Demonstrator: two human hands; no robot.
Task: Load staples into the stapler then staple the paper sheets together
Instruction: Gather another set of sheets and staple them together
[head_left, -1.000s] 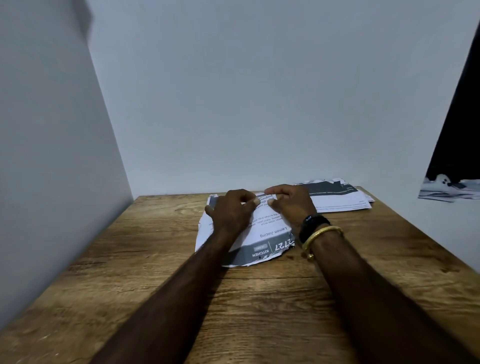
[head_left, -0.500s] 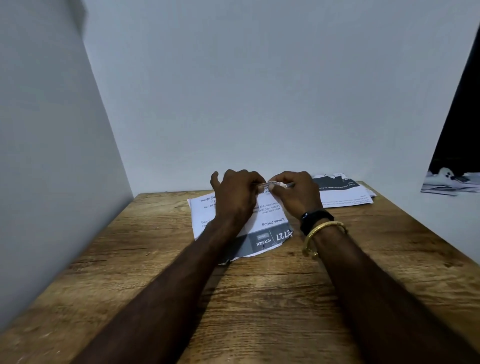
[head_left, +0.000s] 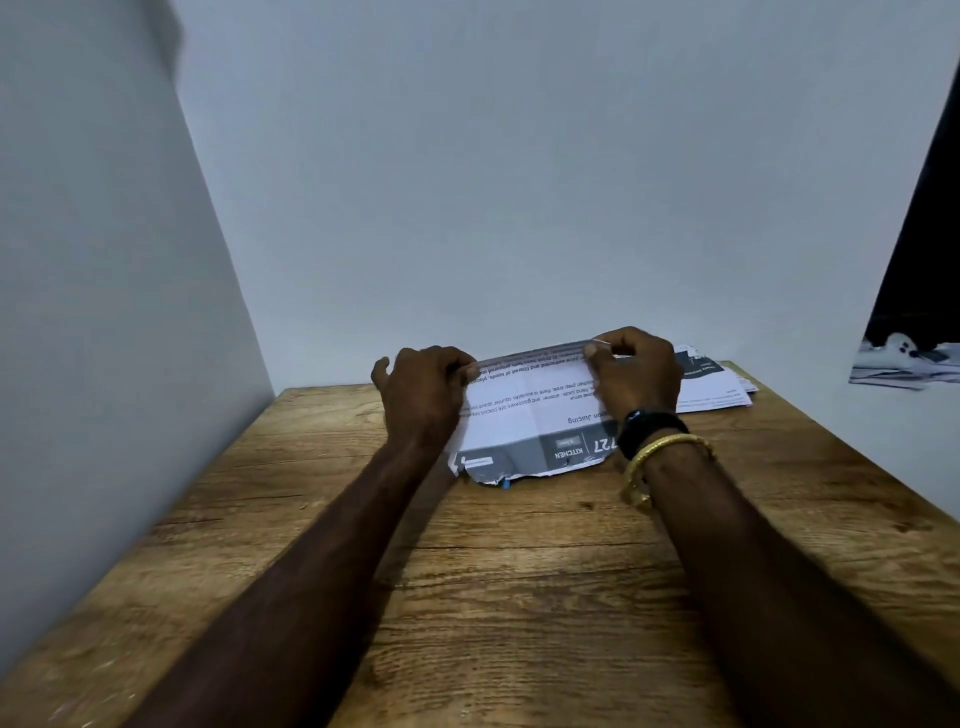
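L hand (head_left: 421, 395), R hand (head_left: 636, 374) pinch sheet (head_left: 530, 410) far edge | blue bit (head_left: 505, 484) under near edge, unclear

The paper sheet (head_left: 530, 405) is white, its six o'clock edge banded grey. The table (head_left: 519, 597) shows brown woodgrain.

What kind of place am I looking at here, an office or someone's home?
Probably a plain desk corner indoors; home or office I cannot tell. A wooden table sits against bare white walls, the left hand and right hand pinch a printed sheet, and more papers lie at the far right.
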